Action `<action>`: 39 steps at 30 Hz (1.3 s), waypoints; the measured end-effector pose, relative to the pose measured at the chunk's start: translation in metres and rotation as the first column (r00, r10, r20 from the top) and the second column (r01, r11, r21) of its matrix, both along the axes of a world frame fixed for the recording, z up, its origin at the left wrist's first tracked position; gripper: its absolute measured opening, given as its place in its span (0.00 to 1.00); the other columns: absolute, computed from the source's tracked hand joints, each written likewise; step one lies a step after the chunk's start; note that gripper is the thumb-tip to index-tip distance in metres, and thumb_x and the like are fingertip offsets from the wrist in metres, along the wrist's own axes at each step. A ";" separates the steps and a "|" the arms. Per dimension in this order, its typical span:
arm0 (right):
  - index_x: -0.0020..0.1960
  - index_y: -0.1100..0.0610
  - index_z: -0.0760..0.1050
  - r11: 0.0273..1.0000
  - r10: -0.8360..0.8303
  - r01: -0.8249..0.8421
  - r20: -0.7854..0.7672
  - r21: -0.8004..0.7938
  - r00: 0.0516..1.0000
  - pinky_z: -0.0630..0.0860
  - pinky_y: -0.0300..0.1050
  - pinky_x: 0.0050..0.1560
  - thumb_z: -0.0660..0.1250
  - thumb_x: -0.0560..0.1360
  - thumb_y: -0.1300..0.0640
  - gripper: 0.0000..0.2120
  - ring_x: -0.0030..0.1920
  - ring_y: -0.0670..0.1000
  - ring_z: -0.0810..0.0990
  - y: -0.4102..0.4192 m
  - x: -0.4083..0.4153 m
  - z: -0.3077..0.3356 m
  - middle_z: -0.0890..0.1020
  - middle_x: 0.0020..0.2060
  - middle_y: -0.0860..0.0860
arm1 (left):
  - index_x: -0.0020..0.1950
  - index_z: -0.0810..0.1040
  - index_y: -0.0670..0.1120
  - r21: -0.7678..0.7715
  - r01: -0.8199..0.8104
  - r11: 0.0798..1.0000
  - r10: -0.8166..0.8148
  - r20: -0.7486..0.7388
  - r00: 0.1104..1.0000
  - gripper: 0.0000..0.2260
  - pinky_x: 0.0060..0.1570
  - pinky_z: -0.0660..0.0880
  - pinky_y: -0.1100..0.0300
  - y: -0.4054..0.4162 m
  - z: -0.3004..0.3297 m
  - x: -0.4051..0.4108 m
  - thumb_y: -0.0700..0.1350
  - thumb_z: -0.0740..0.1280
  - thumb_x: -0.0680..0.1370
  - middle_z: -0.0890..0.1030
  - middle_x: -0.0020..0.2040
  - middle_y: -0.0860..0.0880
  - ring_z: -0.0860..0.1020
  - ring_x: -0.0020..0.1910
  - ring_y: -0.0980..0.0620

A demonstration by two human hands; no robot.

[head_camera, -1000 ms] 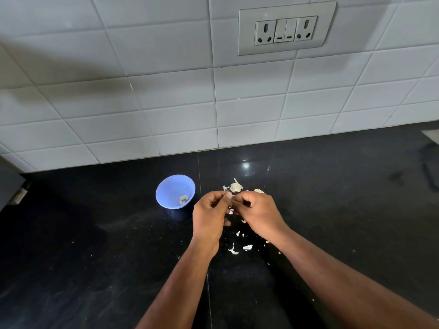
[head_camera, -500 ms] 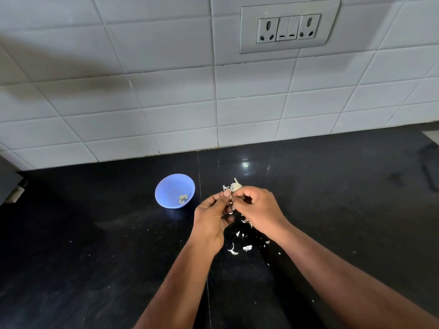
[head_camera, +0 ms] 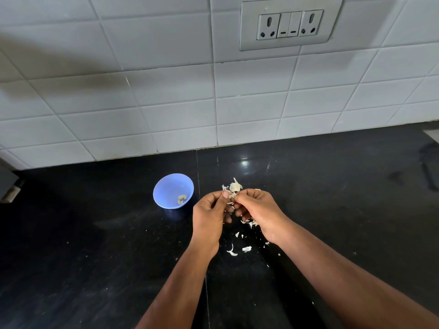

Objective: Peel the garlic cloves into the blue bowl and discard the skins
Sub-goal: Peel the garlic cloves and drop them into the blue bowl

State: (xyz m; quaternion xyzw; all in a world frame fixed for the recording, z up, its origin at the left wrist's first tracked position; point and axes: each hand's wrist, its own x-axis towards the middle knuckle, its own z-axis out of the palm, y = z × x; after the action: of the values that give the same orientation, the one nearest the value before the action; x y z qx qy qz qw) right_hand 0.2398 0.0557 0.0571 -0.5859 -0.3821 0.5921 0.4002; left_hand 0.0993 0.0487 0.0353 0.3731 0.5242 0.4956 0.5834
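The bowl (head_camera: 173, 190) sits left of the garlic bulb (head_camera: 235, 186) on the counter (head_camera: 332, 198), skins (head_camera: 240, 248) nearer the person.

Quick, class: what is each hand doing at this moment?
Left hand: fingertips pinch the small pale garlic clove.
Right hand: fingertips pinch the same clove, pulling at its skin.

Blue bowl (head_camera: 166, 193) upright, holding peeled cloves (head_camera: 181, 199)

Black stone counter (head_camera: 344, 198); white tiled wall (head_camera: 142, 103) behind; grey double socket plate (head_camera: 289, 24) high on wall
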 end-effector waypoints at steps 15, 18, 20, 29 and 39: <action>0.49 0.46 0.82 0.972 0.083 -0.228 0.817 0.061 0.571 0.81 0.49 0.46 0.68 0.81 0.43 0.08 0.42 0.49 0.84 0.004 0.023 -0.013 0.86 0.41 0.45 | 0.50 0.81 0.41 -0.172 -0.053 0.984 0.054 0.001 0.999 0.08 0.33 0.76 0.59 0.007 0.001 -0.014 0.44 0.76 0.80 0.84 0.40 0.46 0.81 0.36 0.52; 0.63 0.43 0.81 0.961 0.069 -0.269 0.893 0.059 0.444 0.77 0.49 0.50 0.64 0.84 0.48 0.11 0.56 0.54 0.83 0.002 0.021 -0.007 0.85 0.55 0.45 | 0.52 0.85 0.44 -0.180 0.009 0.984 -0.036 -0.149 0.988 0.02 0.35 0.77 0.61 0.006 0.000 -0.018 0.41 0.75 0.80 0.86 0.44 0.48 0.81 0.37 0.55; 0.51 0.46 0.83 0.967 0.053 -0.249 0.913 0.054 0.405 0.72 0.46 0.42 0.67 0.82 0.45 0.08 0.48 0.52 0.83 0.003 0.022 -0.006 0.85 0.46 0.45 | 0.50 0.87 0.47 -0.164 0.022 0.986 -0.064 -0.258 0.964 0.01 0.36 0.78 0.63 0.005 -0.002 -0.018 0.42 0.75 0.80 0.86 0.43 0.49 0.80 0.37 0.57; 0.66 0.43 0.80 0.953 0.088 -0.293 0.866 0.070 0.493 0.80 0.51 0.53 0.64 0.83 0.52 0.13 0.55 0.52 0.83 0.001 0.018 -0.008 0.84 0.57 0.43 | 0.51 0.87 0.47 -0.164 -0.111 0.980 0.059 -0.292 0.955 0.03 0.30 0.74 0.64 0.001 0.005 -0.022 0.45 0.75 0.81 0.83 0.35 0.52 0.77 0.31 0.58; 0.43 0.50 0.75 0.975 0.066 -0.217 0.882 0.041 0.466 0.71 0.45 0.40 0.61 0.83 0.37 0.18 0.40 0.48 0.80 -0.003 0.010 -0.019 0.80 0.37 0.45 | 0.47 0.85 0.49 0.221 -0.105 0.970 0.244 -0.845 0.476 0.10 0.43 0.68 0.57 0.046 0.027 -0.078 0.46 0.66 0.85 0.78 0.50 0.51 0.78 0.48 0.46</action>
State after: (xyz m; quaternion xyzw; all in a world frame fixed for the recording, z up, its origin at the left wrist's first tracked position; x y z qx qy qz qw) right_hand 0.2502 0.0529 0.0382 -0.7404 -0.6225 0.2112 0.1405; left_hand 0.0215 0.0948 0.0627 0.5553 0.7451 0.3329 0.1601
